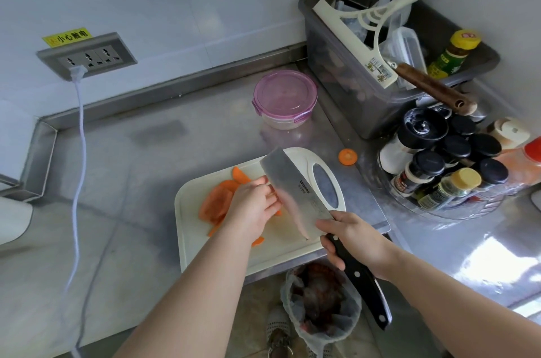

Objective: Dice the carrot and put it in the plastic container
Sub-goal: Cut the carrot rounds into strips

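Sticker (66,37) reads 小心触电. Cleaver (295,190) brand print is blurred. Right hand (354,243) grips its handle. Left hand (254,205) fingers curl on carrot (218,202), hiding part of it.

Orange carrot slices (218,202) lie on the white cutting board (190,240). The cleaver (292,182) over the board has a grey steel blade with dark lettering and a black handle with silver rivets. Beyond the board, the clear plastic container (281,122) has a translucent pink-purple lid (285,94). Right of the board, one orange carrot round (347,156) sits on the grey steel desk (131,182), near black-capped spice jars (456,146).
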`<state>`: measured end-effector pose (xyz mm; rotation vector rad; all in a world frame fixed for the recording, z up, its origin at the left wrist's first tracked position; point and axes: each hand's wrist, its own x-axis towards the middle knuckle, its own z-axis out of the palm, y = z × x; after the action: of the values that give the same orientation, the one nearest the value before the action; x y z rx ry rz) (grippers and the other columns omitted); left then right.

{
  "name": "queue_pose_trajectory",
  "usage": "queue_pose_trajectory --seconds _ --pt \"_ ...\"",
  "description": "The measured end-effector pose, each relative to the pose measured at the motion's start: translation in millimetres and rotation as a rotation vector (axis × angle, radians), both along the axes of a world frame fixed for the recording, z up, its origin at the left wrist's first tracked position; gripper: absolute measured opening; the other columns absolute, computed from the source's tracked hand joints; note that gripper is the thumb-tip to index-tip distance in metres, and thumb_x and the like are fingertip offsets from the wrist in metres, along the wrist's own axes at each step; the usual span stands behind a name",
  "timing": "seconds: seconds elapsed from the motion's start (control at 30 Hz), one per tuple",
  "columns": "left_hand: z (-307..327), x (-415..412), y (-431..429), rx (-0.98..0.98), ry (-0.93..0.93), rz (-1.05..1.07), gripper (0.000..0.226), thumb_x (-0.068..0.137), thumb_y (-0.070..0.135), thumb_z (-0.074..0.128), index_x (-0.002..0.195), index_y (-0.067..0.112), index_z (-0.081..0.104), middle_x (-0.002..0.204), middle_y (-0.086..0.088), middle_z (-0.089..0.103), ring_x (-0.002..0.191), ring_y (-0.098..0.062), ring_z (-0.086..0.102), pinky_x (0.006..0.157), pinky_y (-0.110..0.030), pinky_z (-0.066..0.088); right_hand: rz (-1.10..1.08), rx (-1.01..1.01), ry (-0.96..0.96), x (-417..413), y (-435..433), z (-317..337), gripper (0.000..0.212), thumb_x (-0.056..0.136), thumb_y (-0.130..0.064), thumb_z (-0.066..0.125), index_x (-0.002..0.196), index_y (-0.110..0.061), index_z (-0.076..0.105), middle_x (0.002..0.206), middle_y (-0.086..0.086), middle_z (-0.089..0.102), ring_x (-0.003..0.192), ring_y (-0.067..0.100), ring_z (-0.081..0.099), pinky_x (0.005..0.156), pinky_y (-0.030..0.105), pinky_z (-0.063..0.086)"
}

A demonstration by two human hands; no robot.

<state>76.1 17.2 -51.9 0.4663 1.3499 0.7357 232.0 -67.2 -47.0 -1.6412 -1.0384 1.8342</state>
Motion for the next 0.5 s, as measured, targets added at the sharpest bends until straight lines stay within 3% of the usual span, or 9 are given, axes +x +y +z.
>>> queue_pose_trajectory --seconds 0.17,0.33,0.43,0.5 --pt "-8.7 -2.2 -2.1 0.042 0.143 -0.036 0.030 0.098 -0.005 0.043 0.125 -0.002 0.054 0.097 -0.014 0.063 0.094 -0.025 0.060 0.083 -0.034 0.049 -0.025 0.001 0.018 4.5 -0.9 -0.9 0.017 0.100 -0.015 0.042 0.087 -0.006 0.047 0.055 0.003 0.046 0.040 0.020 0.038 0.050 0.021 0.038" --pt "-21.7 -1.5 5.8 0.111 0.351 -0.142 0.023 0.096 -0.001 0.048 0.113 0.006 0.062 0.089 -0.006 0.066 0.074 -0.013 0.066 0.065 -0.023 0.054 -0.100 0.008 -0.007 10.8 0.0 -3.4 0.015 0.100 -0.015 0.043 0.091 -0.004 0.046 0.056 0.003 0.047 0.038 0.019 0.039 0.047 0.022 0.037" --pt "-27.8 0.2 8.7 0.200 0.523 -0.233 0.025 0.094 -0.001 0.047 0.111 0.006 0.064 0.082 0.002 0.063 0.073 -0.015 0.066 0.069 -0.029 0.057 -0.098 0.012 -0.049 12.2 0.6 -3.2 0.018 0.100 -0.014 0.043 0.085 -0.006 0.044 0.054 0.002 0.048 0.038 0.018 0.040 0.049 0.022 0.038" --pt "-28.1 1.4 7.6 0.270 0.604 -0.300 0.027 0.093 -0.001 0.047 0.113 0.005 0.064 0.093 -0.002 0.064 0.081 -0.021 0.068 0.076 -0.035 0.058 -0.062 0.022 -0.117 11.9 0.1 -2.6 0.023 0.100 -0.015 0.042 0.078 -0.007 0.043 0.049 0.002 0.047 0.038 0.017 0.040 0.053 0.024 0.038"
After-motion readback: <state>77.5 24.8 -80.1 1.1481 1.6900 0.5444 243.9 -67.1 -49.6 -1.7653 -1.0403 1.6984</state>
